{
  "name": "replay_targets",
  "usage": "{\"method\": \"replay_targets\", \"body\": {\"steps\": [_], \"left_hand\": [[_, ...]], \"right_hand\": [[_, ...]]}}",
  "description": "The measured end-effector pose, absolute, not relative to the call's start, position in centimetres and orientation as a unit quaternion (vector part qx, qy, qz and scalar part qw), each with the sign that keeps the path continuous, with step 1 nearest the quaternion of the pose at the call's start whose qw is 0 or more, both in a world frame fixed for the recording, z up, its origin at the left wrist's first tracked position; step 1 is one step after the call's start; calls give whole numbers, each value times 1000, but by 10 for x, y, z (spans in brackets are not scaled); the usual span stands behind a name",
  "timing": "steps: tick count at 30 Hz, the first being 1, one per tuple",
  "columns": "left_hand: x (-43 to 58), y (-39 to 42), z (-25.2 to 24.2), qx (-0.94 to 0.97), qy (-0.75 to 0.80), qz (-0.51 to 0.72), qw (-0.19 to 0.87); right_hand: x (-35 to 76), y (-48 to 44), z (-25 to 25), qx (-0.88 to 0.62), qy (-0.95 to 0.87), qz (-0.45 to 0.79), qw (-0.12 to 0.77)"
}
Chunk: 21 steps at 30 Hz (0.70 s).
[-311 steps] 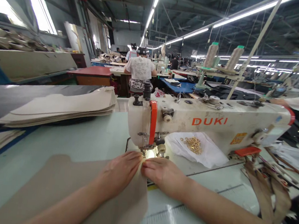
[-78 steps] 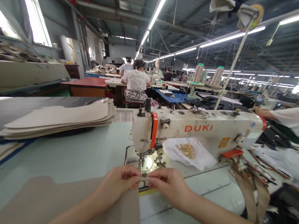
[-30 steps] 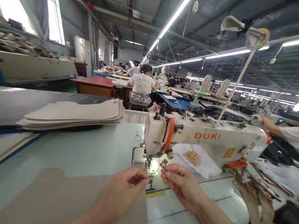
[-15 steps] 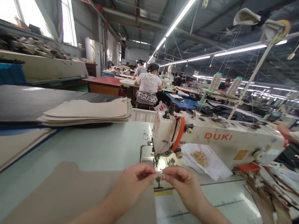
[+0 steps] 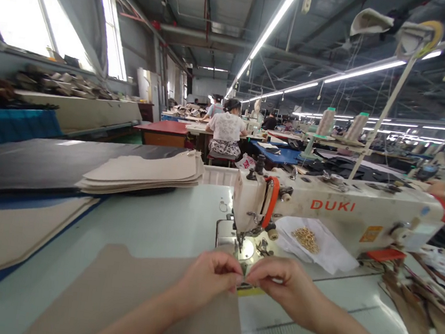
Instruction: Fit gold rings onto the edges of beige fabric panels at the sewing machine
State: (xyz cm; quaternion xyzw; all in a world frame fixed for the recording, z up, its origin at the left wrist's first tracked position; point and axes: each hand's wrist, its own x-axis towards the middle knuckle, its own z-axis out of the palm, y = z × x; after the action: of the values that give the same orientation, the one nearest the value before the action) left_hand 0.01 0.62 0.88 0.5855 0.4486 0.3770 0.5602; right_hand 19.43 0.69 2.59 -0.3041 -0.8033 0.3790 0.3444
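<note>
Beige panel (image 5: 119, 294) flat on table (image 5: 167, 225). At its far corner, left hand (image 5: 210, 275) and right hand (image 5: 286, 292) pinch a small bit (image 5: 243, 283) between fingertips, too tiny to identify, just before sewing machine (image 5: 361, 217) needle.

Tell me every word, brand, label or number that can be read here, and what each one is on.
"DUKI": orange-red capitals on the front of the sewing machine.
Yellow label on the machine's right end: print too small to read.
White bag behind the machine: red print, too blurred to read.
Ruled marks on the table: no numbers can be read.
Nothing else is readable.
</note>
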Motion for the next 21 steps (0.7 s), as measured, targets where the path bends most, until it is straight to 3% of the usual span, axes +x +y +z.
{"method": "replay_targets", "body": {"steps": [6, 12, 21], "left_hand": [[0, 8, 7, 557, 459, 384, 576], [0, 8, 3, 551, 458, 372, 590], [-1, 10, 3, 528, 447, 373, 618]], "right_hand": [[194, 13, 28, -321, -770, 461, 302], [193, 16, 28, -322, -644, 636, 275], [199, 25, 12, -337, -588, 673, 296]]}}
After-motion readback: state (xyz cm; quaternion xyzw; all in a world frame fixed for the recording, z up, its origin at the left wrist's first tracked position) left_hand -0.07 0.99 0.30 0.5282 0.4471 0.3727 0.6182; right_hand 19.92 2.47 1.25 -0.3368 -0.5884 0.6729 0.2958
